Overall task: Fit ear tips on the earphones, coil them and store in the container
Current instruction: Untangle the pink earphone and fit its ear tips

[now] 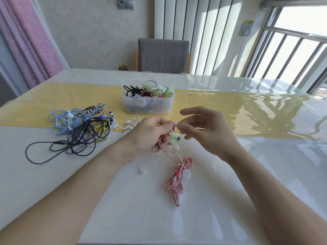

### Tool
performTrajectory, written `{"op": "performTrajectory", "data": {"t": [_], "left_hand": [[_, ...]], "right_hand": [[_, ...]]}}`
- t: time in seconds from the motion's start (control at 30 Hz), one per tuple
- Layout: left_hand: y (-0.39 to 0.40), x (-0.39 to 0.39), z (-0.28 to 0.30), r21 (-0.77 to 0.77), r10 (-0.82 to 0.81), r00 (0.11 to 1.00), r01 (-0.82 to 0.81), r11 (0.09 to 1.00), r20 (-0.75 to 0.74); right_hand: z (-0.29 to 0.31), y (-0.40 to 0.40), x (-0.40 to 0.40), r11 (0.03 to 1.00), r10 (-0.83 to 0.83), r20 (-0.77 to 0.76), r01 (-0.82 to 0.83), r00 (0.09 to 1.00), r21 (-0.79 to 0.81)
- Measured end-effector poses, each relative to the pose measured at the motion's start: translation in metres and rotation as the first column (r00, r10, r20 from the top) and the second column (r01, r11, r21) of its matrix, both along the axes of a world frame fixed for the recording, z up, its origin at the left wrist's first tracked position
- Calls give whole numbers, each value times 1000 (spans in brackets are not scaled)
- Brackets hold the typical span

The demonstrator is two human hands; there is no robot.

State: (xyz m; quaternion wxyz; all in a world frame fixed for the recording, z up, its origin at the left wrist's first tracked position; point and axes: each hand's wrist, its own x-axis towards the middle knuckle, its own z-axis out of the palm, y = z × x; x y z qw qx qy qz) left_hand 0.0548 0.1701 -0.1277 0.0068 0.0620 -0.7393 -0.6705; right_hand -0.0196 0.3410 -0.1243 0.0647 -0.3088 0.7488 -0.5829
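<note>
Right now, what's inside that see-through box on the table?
The clear box holds a heap of coiled earphones: black, yellow-green, green, red and white cords. What lies at the bottom is hidden under the heap and blurred by the cloudy walls.

Two small yellow stickers carry print too small and blurred to read: one sticker [249, 21] above the wall socket [245, 30] beside the window, the other sticker [123, 65] on a socket just beyond the desk's far edge beside the chair [163, 54].
</note>
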Motion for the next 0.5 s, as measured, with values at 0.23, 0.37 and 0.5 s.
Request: {"op": "performTrajectory", "data": {"t": [0.23,0.37,0.5], "left_hand": [[-20,-2,4,85,-51,959,29,996,277],[-20,-3,4,112,-16,973,-10,994,231],[-19,-5,2,61,78,980,-91,994,185]], "right_hand": [[7,-4,29,986,166,-231,-155,959,67],[-4,-20,48,935,332,-470,-219,818,279],[-24,-34,52,874,410,-542,-147,734,463]]}}
